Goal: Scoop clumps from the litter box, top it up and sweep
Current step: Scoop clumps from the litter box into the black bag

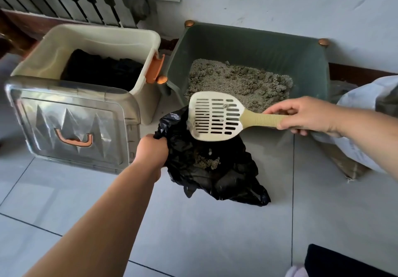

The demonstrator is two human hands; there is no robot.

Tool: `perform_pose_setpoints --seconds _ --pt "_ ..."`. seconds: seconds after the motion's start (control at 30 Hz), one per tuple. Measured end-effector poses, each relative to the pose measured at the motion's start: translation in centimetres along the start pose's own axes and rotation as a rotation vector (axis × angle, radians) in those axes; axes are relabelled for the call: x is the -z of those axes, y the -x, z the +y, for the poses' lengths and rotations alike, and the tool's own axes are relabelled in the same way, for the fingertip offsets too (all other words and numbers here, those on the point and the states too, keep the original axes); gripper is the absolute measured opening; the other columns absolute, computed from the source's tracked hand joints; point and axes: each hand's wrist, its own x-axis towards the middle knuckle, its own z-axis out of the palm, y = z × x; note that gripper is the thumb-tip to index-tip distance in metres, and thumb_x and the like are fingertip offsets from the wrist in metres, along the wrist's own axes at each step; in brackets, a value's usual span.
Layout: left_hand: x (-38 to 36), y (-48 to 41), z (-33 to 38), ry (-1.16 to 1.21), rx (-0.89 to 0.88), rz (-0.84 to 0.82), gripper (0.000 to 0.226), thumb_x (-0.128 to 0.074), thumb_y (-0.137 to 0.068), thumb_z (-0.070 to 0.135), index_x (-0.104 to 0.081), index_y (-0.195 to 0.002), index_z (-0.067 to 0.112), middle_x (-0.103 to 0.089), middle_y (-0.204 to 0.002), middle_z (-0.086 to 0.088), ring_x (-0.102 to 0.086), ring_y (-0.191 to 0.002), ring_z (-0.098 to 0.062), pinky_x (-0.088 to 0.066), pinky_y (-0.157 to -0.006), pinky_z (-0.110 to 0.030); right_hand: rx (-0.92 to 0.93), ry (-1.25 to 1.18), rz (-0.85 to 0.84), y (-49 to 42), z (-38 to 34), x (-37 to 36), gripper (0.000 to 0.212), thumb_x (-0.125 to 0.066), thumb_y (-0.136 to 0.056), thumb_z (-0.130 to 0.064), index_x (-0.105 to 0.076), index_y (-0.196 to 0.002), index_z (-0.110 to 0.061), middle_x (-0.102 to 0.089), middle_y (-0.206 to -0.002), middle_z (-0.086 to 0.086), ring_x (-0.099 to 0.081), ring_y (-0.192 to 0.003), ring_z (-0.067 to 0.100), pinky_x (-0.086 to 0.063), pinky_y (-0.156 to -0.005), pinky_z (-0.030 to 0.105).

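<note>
A dark green litter box (pixel 254 46) stands against the wall with grey clumpy litter (pixel 239 82) inside. My right hand (pixel 305 115) grips the ribbed handle of a cream slotted scoop (pixel 215 116). The scoop's head hangs tilted over a black plastic bag (pixel 215 169) lying on the floor in front of the box. The scoop looks nearly empty, and a small heap of litter clumps (pixel 206 162) lies inside the bag. My left hand (pixel 150 149) grips the bag's left edge and holds it open.
A cream storage bin (pixel 97 39) with orange latches stands left of the litter box, with dark contents inside. Its clear lid (pixel 71 123) leans against the bin's front. A white sack (pixel 366 115) sits at the right. A radiator and a wall socket are behind. The floor is pale tile.
</note>
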Motion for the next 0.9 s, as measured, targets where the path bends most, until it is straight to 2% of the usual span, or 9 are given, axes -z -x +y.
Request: perform_pose_setpoints --seconds 0.07,0.17,0.3,0.4,0.5,0.63,0.77,0.83,0.9 --pt "-0.2 0.0 0.0 0.000 -0.010 -0.004 0.021 -0.045 -0.089 0.011 -0.059 -0.099 -0.002 -0.055 -0.088 -0.014 -0.052 -0.080 -0.026 -0.045 -0.070 -0.039 -0.126 -0.282 0.006 0.4 0.5 -0.3 0.035 -0.060 -0.087 -0.002 -0.066 -0.111 -0.028 -0.059 -0.071 0.006 -0.047 -0.054 0.012 -0.038 -0.041 0.021" --pt "-0.6 0.2 0.0 -0.012 -0.025 -0.022 0.019 -0.045 -0.089 0.011 -0.058 -0.097 0.001 -0.054 -0.087 -0.013 -0.051 -0.079 -0.025 -0.044 -0.069 -0.039 -0.245 -0.563 0.026 0.5 0.3 -1.1 0.022 -0.052 -0.092 -0.004 -0.061 -0.110 -0.014 -0.053 -0.077 0.009 -0.043 -0.052 0.012 -0.031 -0.034 0.017" --pt "-1.3 0.6 0.2 -0.037 -0.037 -0.049 0.021 -0.044 -0.089 0.011 -0.059 -0.100 0.001 -0.056 -0.089 -0.012 -0.053 -0.080 -0.026 -0.045 -0.070 -0.040 -0.375 -0.907 0.023 0.9 -1.1 -2.4 0.009 -0.046 -0.093 -0.007 -0.052 -0.097 -0.002 -0.048 -0.077 0.010 -0.044 -0.047 0.010 -0.029 -0.029 0.015" --pt "-1.8 0.7 0.4 -0.042 -0.053 -0.063 0.015 -0.044 -0.090 0.011 -0.057 -0.094 0.004 -0.055 -0.089 -0.010 -0.052 -0.079 -0.026 -0.044 -0.070 -0.040 -0.422 -1.152 -0.039 1.3 -3.0 -2.4 0.016 -0.040 -0.093 -0.007 -0.049 -0.103 0.002 -0.049 -0.076 0.012 -0.048 -0.045 0.010 -0.029 -0.027 0.013" --pt "-2.1 0.8 0.4 -0.035 -0.054 -0.068 0.023 -0.045 -0.092 0.013 -0.059 -0.104 -0.002 -0.057 -0.088 -0.012 -0.054 -0.079 -0.027 -0.044 -0.071 -0.040 -0.505 -1.328 -0.052 1.3 -4.2 -1.3 0.022 -0.034 -0.095 -0.007 -0.045 -0.107 0.008 -0.045 -0.072 0.009 -0.041 -0.035 0.005 -0.026 -0.025 0.010" --pt "-2.5 0.8 0.7 -0.032 -0.070 -0.080 0.024 -0.046 -0.092 0.013 -0.058 -0.105 -0.003 -0.056 -0.089 -0.010 -0.053 -0.079 -0.027 -0.042 -0.070 -0.040 -0.607 -1.393 -0.063 -0.3 -4.5 0.4 0.015 -0.028 -0.095 -0.003 -0.042 -0.101 0.000 -0.035 -0.070 0.002 -0.034 -0.029 0.003 -0.024 -0.023 0.014" --pt "-2.7 0.5 1.0 -0.012 -0.071 -0.079 0.020 -0.046 -0.093 0.014 -0.058 -0.101 -0.001 -0.054 -0.087 -0.011 -0.052 -0.078 -0.026 -0.041 -0.070 -0.040 -0.605 -1.360 0.069 -2.4 -3.5 -1.5 0.029 -0.023 -0.094 0.002 -0.037 -0.118 -0.009 -0.035 -0.059 0.003 -0.033 -0.028 0.006 -0.023 -0.024 0.012" --pt "-2.6 0.4 1.1 -0.006 -0.065 -0.077 0.023 -0.047 -0.092 0.014 -0.056 -0.104 -0.004 -0.054 -0.086 -0.011 -0.052 -0.078 -0.026 -0.041 -0.069 -0.041 -0.573 -1.264 0.149 -3.5 -3.1 -3.9 0.025 -0.023 -0.095 0.002 -0.043 -0.108 -0.006 -0.037 -0.064 0.005 -0.032 -0.031 0.006 -0.021 -0.027 0.012" --pt "-2.4 0.2 1.0 0.005 -0.057 -0.085 0.025 -0.047 -0.090 0.015 -0.055 -0.104 -0.004 -0.056 -0.086 -0.009 -0.052 -0.077 -0.026 -0.042 -0.069 -0.041 -0.555 -1.178 0.221 -4.5 -2.6 -6.0 0.024 -0.026 -0.099 -0.003 -0.048 -0.100 -0.013 -0.040 -0.074 0.006 -0.034 -0.034 0.006 -0.019 -0.028 0.012"
